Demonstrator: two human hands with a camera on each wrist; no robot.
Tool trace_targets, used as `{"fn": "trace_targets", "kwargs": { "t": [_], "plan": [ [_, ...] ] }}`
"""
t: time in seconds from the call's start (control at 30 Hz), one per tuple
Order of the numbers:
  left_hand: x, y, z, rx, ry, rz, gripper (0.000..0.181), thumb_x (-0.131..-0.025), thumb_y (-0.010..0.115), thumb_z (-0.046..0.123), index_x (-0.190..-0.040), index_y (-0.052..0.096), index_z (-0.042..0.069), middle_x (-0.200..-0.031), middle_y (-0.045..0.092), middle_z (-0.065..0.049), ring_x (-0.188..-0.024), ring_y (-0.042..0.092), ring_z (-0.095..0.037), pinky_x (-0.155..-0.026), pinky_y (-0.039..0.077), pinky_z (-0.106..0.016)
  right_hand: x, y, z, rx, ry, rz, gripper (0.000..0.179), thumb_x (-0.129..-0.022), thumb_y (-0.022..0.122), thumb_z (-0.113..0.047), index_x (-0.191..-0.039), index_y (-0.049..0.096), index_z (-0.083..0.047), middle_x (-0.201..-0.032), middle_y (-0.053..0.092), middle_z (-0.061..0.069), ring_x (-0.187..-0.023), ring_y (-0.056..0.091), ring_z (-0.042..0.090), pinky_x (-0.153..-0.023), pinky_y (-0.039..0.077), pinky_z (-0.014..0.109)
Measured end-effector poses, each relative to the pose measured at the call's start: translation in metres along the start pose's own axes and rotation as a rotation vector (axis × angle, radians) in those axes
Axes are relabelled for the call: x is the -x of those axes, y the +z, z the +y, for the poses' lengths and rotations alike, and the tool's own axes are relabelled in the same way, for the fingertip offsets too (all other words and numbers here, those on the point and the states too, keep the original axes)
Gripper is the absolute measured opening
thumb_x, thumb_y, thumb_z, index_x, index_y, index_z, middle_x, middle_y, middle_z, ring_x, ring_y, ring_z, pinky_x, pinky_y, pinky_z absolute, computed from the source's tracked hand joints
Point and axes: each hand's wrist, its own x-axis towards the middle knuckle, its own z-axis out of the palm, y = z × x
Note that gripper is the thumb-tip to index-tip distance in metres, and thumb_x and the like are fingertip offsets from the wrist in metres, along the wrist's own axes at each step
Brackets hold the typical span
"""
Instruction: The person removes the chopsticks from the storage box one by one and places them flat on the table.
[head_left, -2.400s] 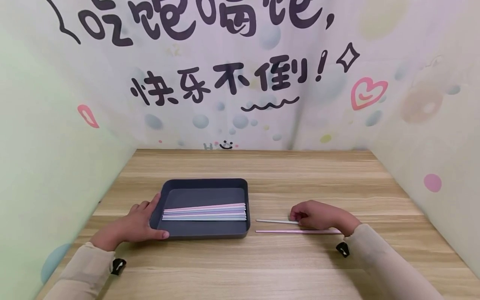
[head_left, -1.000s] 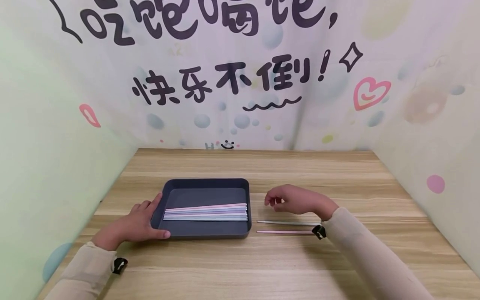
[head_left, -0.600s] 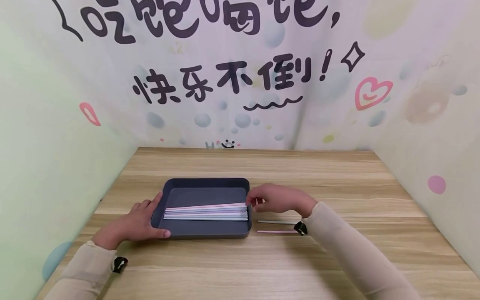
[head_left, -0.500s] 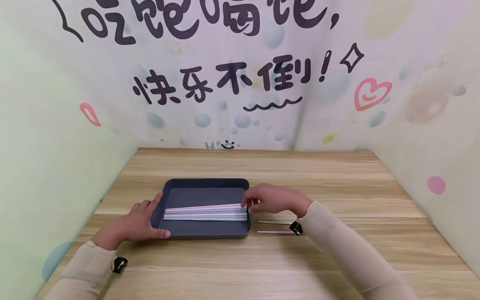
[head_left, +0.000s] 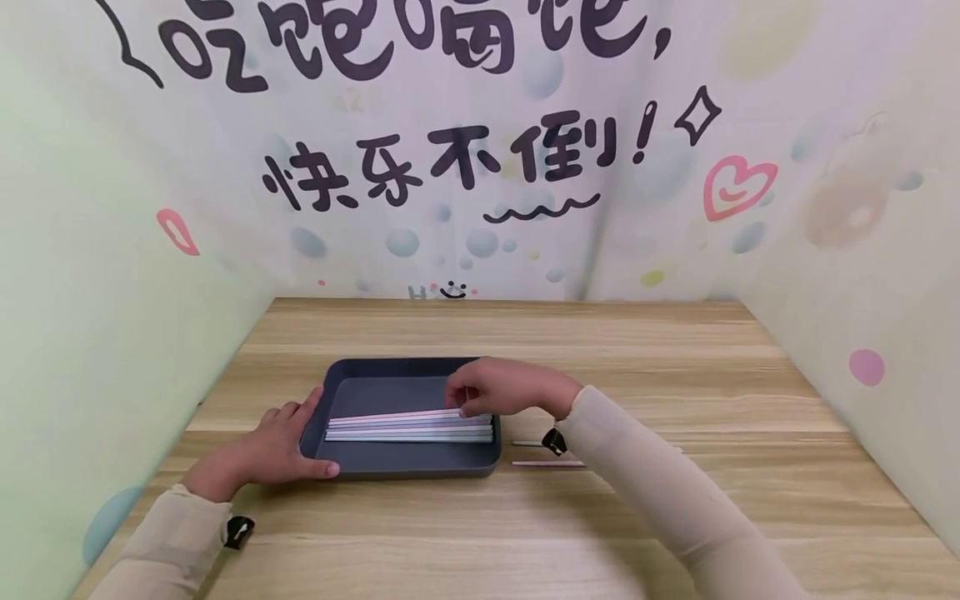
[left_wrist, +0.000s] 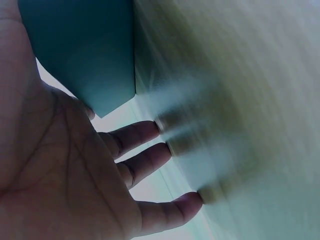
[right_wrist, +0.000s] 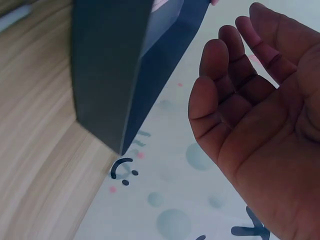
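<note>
Several pastel chopsticks (head_left: 390, 427) lie side by side in a dark grey tray (head_left: 405, 473) on the table. My left hand (head_left: 281, 446) rests at the tray's left end, thumb at the front rim and forefinger along the side; in the left wrist view three straight fingertips touch the table beside the tray's corner. Over the right part of the chopsticks hovers my right hand (head_left: 495, 387), fingers loosely bent. The right wrist view shows nothing in its grasp. Right of the tray lie a whitish chopstick (head_left: 527, 443) and a pink chopstick (head_left: 546, 463), partly hidden by my right forearm.
The wooden table (head_left: 465, 542) is bounded by a printed back wall (head_left: 660, 242) and pale side walls. A small black wrist device (head_left: 555, 441) sits under my right cuff, and another black device (head_left: 238, 532) under the left.
My right hand has left the loose whitish chopstick, risen and moved left over the tray's chopsticks. The two loose chopsticks stay beside the tray. My left hand has not moved.
</note>
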Motion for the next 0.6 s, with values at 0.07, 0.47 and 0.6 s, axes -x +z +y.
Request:
{"fn": "trace_targets", "kwargs": {
  "t": [0.07,0.47,0.6],
  "plan": [
    [0.0,0.0,0.0,-0.002,0.0,0.0,0.127,-0.073,0.078,0.062,-0.154,0.008,-0.007,-0.134,0.039,-0.039,-0.117,0.038,-0.055,-0.092,0.039,-0.064,-0.006,-0.002,-0.003,0.003,-0.006,-0.006,0.013,-0.096,0.066,-0.011,-0.109,0.069,-0.01,-0.089,0.059,-0.008,-0.081,0.054,0.01,-0.074,0.047,0.027],
    [0.0,-0.001,0.001,-0.003,-0.014,-0.003,0.128,-0.073,0.079,0.063,-0.154,0.009,-0.007,-0.134,0.038,-0.04,-0.118,0.038,-0.055,-0.092,0.04,-0.063,-0.041,-0.003,-0.013,0.002,-0.047,-0.012,0.017,-0.097,0.063,-0.013,-0.113,0.068,-0.009,-0.092,0.06,-0.005,-0.083,0.054,0.011,-0.075,0.045,0.026],
    [0.0,-0.001,0.0,-0.001,-0.01,-0.003,0.128,-0.073,0.079,0.063,-0.154,0.007,-0.007,-0.134,0.038,-0.04,-0.118,0.038,-0.055,-0.092,0.039,-0.064,-0.052,-0.002,-0.015,-0.039,-0.038,-0.01,0.017,-0.098,0.061,-0.011,-0.114,0.067,-0.009,-0.094,0.06,-0.005,-0.084,0.054,0.012,-0.076,0.045,0.026]
  ]
}}
